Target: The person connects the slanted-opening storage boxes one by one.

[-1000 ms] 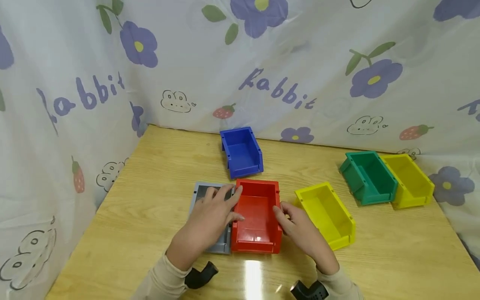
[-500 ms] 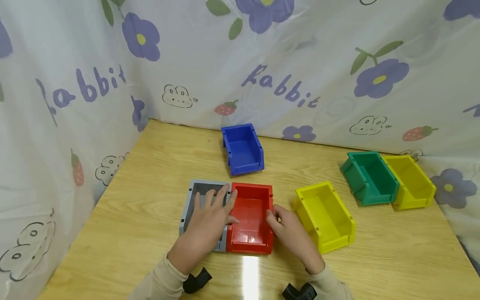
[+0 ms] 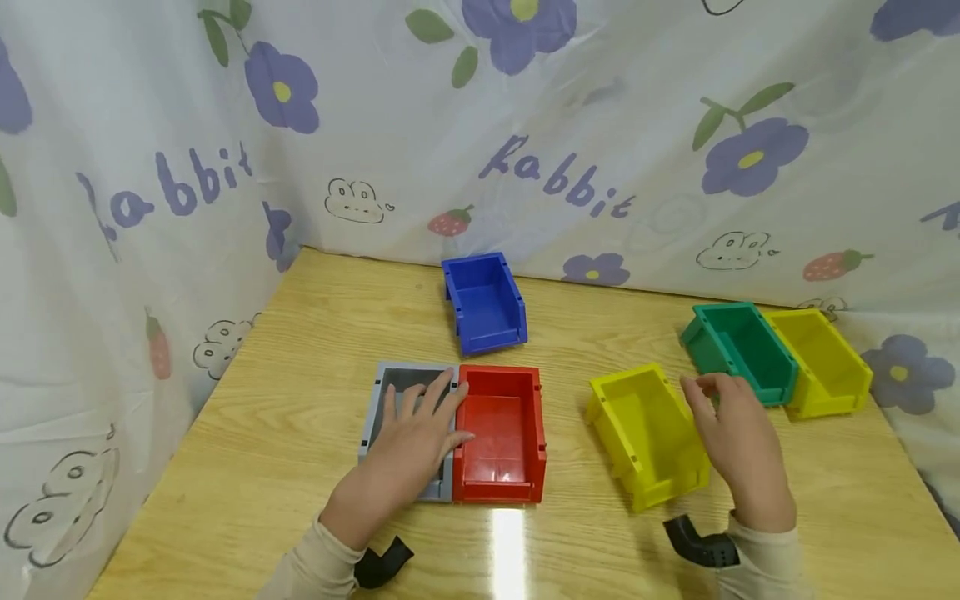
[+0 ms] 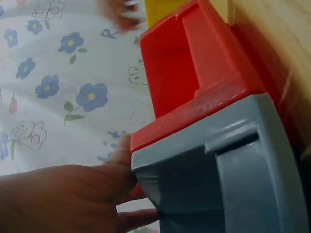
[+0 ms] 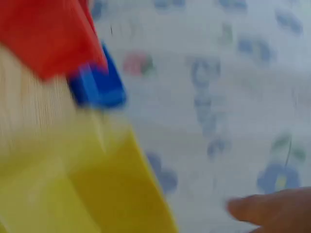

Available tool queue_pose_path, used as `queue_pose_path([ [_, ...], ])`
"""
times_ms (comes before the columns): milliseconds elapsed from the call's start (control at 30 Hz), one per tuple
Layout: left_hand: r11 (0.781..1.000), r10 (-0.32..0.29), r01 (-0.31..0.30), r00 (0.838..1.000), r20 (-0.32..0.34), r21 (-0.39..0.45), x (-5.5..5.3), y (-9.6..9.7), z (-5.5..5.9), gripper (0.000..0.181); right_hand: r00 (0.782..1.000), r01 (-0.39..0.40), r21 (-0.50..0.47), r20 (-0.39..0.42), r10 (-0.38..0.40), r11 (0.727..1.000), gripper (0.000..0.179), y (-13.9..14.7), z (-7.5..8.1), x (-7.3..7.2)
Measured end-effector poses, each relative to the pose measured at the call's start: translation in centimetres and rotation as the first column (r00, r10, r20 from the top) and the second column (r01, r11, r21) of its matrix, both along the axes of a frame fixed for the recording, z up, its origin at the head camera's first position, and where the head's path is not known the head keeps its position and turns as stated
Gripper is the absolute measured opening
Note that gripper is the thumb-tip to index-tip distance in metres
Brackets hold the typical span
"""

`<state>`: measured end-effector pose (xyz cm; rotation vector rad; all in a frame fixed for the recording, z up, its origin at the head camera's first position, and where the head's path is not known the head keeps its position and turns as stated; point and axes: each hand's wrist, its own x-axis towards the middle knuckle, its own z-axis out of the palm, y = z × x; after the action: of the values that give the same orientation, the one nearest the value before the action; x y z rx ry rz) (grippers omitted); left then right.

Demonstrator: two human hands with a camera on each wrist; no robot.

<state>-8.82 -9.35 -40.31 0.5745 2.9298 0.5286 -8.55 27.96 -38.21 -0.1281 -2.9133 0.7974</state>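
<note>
Side by side on the wood-grained surface point(image 3: 300, 375), walls touching: a gray bin point(image 4: 228, 165) and, to its right, a red bin point(image 3: 498, 429). Both upright and open-topped, rims dotted with small dark notches, lip lowered along the near edge. Dull and smooth in the gray plastic, softly rounded at the corners, partly covered in the head view; glossier in the red, with pale glints across the inner floor. Resting on the adjoining rims, left hand point(image 3: 408, 442), fingers spread and nearly straight, thumb tip at the red wall; not closed round either bin as far as visible. Farther right, apart from the pair, a near yellow bin point(image 3: 648, 433), bright, set at a slant, lip also at the near end. Beside its right wall, right hand point(image 3: 735, 433), raised, fingers loosely bent, seen to hold nothing; blurred in the right wrist view, with a gap to the bin there. Behind, to the right: a green bin point(image 3: 750, 346) just beside a far yellow bin point(image 3: 825, 358), slanted alike. Toward the back, a blue bin point(image 3: 483, 308), near a white sheet point(image 3: 420, 108) printed with flowers, rabbits and strawberries.
</note>
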Motion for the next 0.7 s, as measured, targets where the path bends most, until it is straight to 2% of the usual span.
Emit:
queue_pose_path([
  [33,1.000,-0.003,0.003,1.000,0.008,0.001,-0.1,0.0,0.0,0.060,0.995,-0.027,-0.007,0.094,0.027,1.000,0.054,1.1,-0.3,-0.4],
  [100,1.000,-0.009,0.009,1.000,0.024,0.008,-0.3,-0.1,0.1,0.060,0.966,-0.085,-0.066,0.241,0.099,0.994,0.056,2.6,-1.0,-1.1],
  [200,1.000,-0.025,0.024,0.999,0.049,0.020,-0.6,-0.1,0.3,0.060,0.928,-0.114,-0.223,0.325,0.184,0.968,0.048,3.2,-2.1,-1.6],
  [300,0.999,-0.041,0.040,0.997,0.060,0.021,-0.7,0.0,0.4,0.060,0.908,-0.113,-0.405,0.328,0.259,0.907,0.050,3.0,-3.1,-1.8],
  [400,0.999,-0.051,0.050,0.996,0.069,0.018,-0.8,0.1,0.5,0.060,0.902,-0.061,-0.516,0.338,0.269,0.854,0.062,2.5,-3.4,-1.6],
  [533,0.998,-0.062,0.061,0.996,0.072,0.013,-0.8,0.3,0.9,0.059,0.917,-0.001,-0.577,0.325,0.230,0.817,0.081,1.2,-3.1,-1.0],
  [633,0.998,-0.064,0.063,0.995,0.077,0.013,-0.7,0.4,1.1,0.058,0.926,-0.022,-0.619,0.283,0.249,0.785,0.078,0.0,-3.0,-1.0],
  [700,0.998,-0.064,0.063,0.995,0.075,0.014,-0.7,0.4,1.1,0.058,0.930,-0.037,-0.630,0.262,0.257,0.776,0.076,-0.7,-3.0,-1.0],
])
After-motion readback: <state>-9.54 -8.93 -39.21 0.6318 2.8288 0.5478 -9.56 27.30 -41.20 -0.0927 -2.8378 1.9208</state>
